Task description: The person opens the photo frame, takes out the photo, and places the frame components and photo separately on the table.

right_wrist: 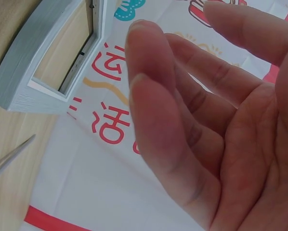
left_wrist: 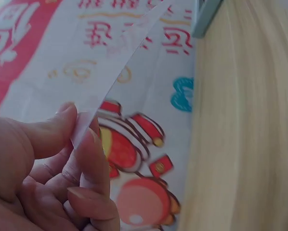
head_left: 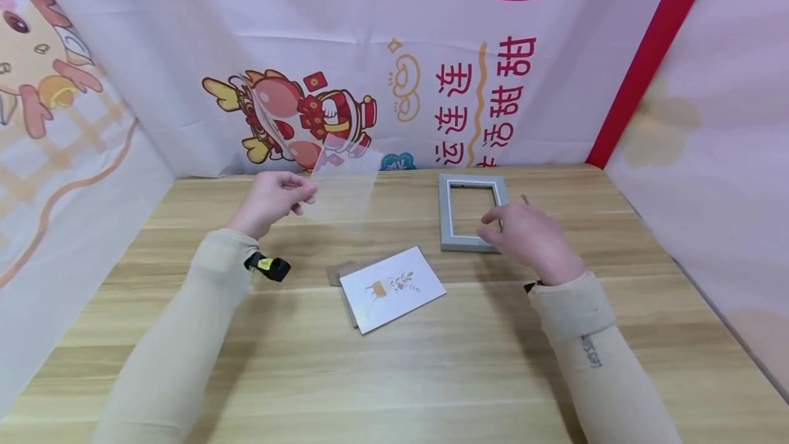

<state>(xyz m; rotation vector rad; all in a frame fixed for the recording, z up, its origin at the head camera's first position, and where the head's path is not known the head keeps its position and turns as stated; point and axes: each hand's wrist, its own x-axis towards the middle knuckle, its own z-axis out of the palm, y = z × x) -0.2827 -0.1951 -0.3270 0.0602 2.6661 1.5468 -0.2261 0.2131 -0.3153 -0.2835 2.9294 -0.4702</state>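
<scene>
My left hand (head_left: pixel 271 201) pinches one edge of a clear plastic sheet (head_left: pixel 346 187) between thumb and fingers. The sheet (left_wrist: pixel 117 53) is raised above the table and tilted. My right hand (head_left: pixel 535 237) hangs over the lower right corner of a grey picture frame (head_left: pixel 445 218), fingers loosely bent with nothing between them. In the right wrist view the frame (right_wrist: pixel 31 57) is apart from the fingers; its opening shows bare wood. A white card (head_left: pixel 391 288) printed with a vase-like drawing and leaves lies between the hands, on top of a greyish board (head_left: pixel 340 271) that is mostly hidden.
A thin metal piece (right_wrist: pixel 11 159) lies on the table beside the frame, mostly behind my right hand in the head view. The wood-grain table (head_left: pixel 407 382) meets a printed cloth (head_left: pixel 555 101) at the back, with cloth walls on both sides.
</scene>
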